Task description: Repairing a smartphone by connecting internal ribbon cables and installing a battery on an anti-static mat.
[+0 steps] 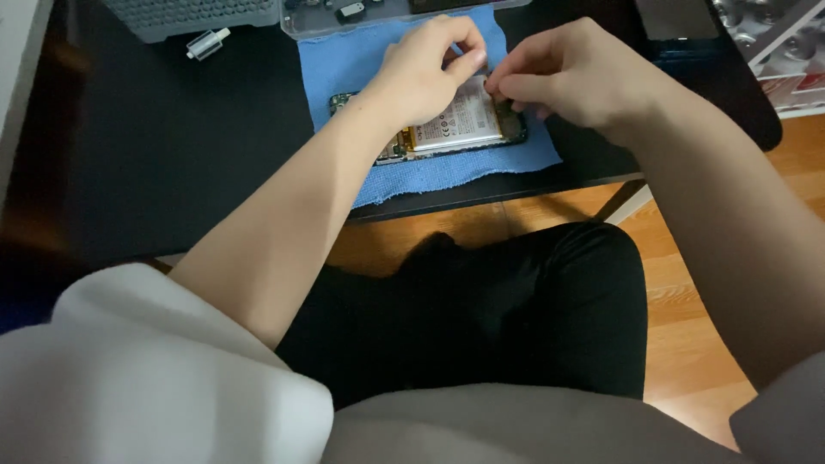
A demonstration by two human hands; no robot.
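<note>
Hands: left hand point(425, 73), right hand point(571, 73) pinched over opened flat phone point(455, 125) | fuzzy blue cloth point(361, 60)

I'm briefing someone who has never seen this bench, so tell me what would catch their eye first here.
First, the opened phone with its pale battery showing, lying on a blue cloth at the far edge of the black table. Both hands meet over it: the left hand and the right hand pinch with their fingertips close together above the battery. Beyond the cloth sits a clear plastic tray of small parts.
</note>
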